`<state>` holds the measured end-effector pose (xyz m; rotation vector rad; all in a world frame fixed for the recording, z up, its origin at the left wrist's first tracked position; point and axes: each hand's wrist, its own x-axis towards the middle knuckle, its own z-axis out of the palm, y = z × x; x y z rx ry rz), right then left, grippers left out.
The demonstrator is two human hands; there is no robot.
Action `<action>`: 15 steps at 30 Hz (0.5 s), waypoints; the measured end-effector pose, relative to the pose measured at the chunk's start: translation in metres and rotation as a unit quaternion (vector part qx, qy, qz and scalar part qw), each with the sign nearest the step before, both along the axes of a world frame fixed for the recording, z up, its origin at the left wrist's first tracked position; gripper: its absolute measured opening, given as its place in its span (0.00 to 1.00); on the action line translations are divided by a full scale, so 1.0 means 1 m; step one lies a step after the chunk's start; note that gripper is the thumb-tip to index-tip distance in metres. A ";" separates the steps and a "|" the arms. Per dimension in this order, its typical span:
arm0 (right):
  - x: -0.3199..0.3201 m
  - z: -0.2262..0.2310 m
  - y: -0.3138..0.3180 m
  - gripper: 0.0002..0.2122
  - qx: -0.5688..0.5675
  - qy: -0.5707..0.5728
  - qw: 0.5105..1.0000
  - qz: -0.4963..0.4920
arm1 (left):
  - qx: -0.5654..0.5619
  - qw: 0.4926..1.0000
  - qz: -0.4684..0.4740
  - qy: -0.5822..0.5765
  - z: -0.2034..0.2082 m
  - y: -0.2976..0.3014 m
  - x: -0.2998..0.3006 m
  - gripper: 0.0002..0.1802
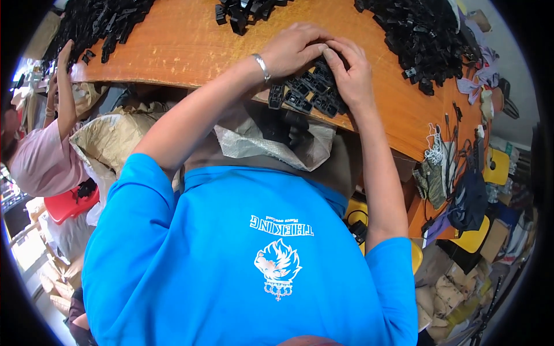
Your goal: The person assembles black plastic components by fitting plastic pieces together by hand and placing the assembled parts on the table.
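Both hands are up at the near edge of the orange-brown tabletop (167, 52), and they meet right over the cluster! The left hand (295, 51) comes in from one side, silvery bracelet (261, 67) at the wrist, its fingers bent; the right hand (352, 74) leans in from the other, thumb and fingers angled toward its partner. Fingertips are close together, but whether they're clamped on anything I can't tell: the hands cover the spot.

And here are the black parts (298, 86), bunched close on the tabletop by its edge, just below the left palm and beside the right hand, several with openings showing on top. Directly below, a pale sack (248, 143) gapes at the lap, dark shapes inside it.

Look further up: a small black pile (238, 22) at the far side, a bigger right pile (424, 43), and a left pile (95, 26), where a co-worker's hand (65, 56) is, a pink sleeve (49, 153) lower down. Red stool (70, 205) over there too! Out right, white cords (435, 147) by the edge, and a yellow stool (497, 167) beyond. Front and centre, the wearer's bright blue shirt (219, 248).
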<state>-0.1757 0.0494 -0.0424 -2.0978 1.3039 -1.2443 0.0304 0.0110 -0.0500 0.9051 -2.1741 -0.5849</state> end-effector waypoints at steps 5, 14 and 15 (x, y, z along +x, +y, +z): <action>0.025 0.003 0.036 0.16 0.007 -0.002 1.000 -0.008 | 0.037 0.998 0.037 0.035 0.018 0.053 0.012 0.18; 0.051 0.016 0.083 0.10 0.012 -0.026 0.998 0.054 | 0.159 0.973 0.108 0.127 0.036 0.129 0.035 0.16; 0.053 0.017 0.090 0.10 0.002 -0.029 0.998 0.060 | 0.109 0.982 0.118 0.102 0.032 0.135 0.038 0.15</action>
